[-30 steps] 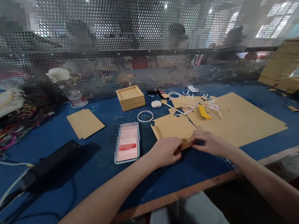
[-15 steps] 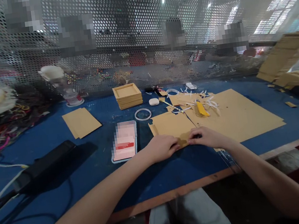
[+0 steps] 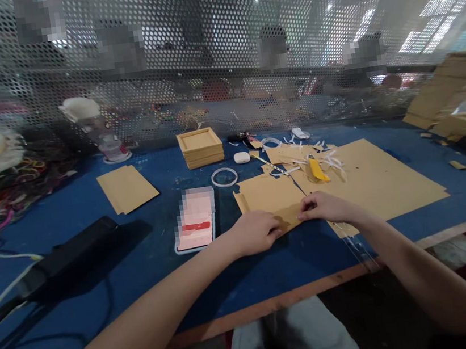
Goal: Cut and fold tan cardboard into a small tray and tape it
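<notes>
Your left hand and right hand both pinch the near edge of the small cardboard piece, which lies flat just beyond your fingertips, its long axis running left-right between both grips.

Just left of the left hand a phone lies flat on the blue table. Farther left sits a long black device. Beyond the hands stand a stack of shallow cardboard trays, a clear tape ring and a white earbud case. A yellow cutter lies among white scraps beyond the right hand.
</notes>
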Motion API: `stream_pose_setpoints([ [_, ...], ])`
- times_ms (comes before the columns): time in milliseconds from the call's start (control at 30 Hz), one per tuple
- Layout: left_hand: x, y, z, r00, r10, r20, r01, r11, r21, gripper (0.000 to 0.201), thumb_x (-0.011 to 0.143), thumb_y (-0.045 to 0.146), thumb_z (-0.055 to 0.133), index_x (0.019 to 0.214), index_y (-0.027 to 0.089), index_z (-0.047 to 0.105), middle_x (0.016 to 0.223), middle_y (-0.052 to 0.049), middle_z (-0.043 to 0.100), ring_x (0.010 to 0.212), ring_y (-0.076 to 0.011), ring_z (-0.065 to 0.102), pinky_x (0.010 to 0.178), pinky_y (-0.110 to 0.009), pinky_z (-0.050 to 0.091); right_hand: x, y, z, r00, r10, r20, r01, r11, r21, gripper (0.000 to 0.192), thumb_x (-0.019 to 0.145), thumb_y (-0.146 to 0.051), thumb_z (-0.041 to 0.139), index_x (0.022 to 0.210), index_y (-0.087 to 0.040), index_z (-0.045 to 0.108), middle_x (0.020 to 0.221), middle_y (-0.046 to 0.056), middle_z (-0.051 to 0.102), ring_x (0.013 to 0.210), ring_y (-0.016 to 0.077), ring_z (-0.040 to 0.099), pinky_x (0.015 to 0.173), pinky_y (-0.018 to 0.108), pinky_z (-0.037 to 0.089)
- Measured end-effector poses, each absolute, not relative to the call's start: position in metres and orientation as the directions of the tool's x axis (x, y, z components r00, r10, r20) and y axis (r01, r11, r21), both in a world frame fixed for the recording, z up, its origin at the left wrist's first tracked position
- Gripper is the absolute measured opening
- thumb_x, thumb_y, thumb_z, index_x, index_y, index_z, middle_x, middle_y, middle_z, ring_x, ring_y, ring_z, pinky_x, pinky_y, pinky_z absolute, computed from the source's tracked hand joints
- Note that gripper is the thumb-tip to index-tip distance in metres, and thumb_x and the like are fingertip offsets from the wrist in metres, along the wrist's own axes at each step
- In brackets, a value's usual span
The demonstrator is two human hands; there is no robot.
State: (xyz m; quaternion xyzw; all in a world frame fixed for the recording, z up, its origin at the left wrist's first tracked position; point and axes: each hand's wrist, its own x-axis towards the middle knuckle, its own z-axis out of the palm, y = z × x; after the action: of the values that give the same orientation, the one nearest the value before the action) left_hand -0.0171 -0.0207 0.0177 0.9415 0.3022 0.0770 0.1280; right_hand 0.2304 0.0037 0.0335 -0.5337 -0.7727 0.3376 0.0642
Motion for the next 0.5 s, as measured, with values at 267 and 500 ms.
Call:
stream_pose_setpoints([
  [267, -0.0131, -0.0204, 0.0183, 0.788, 0.615, 0.032, 0.585, -0.763, 0.275, 0.028, 0.09, 0.03, 0.043, 0.082, 0.02, 0.068, 0.086, -0.006, 0.071, 0.082, -0.0218, 0.065, 0.07, -0.031, 0.046, 0.2273, -0.0019, 0.0275, -0.4, 0.892, -0.211, 0.828, 0.253, -0.501, 0.026, 0.074, -0.041, 0.065, 0.075, -0.017, 0.07, 0.071, 0.004, 0.068, 0.067, 0.019, 0.059, 0.059, 0.027, 0.04],
  [500, -0.0078, -0.0242, 0.0244, 0.741, 0.671, -0.029, 0.655, -0.714, 0.248, 0.026, 0.086, 0.029, 0.046, 0.081, 0.021, 0.07, 0.087, -0.007, 0.072, 0.082, -0.0234, 0.066, 0.071, -0.034, 0.047, 0.2229, -0.0029, 0.0251, -0.366, 0.911, -0.191, 0.849, 0.242, -0.47, 0.019, 0.072, -0.036, 0.067, 0.072, -0.017, 0.069, 0.071, 0.005, 0.069, 0.068, 0.0198, 0.061, 0.059, 0.028, 0.041],
])
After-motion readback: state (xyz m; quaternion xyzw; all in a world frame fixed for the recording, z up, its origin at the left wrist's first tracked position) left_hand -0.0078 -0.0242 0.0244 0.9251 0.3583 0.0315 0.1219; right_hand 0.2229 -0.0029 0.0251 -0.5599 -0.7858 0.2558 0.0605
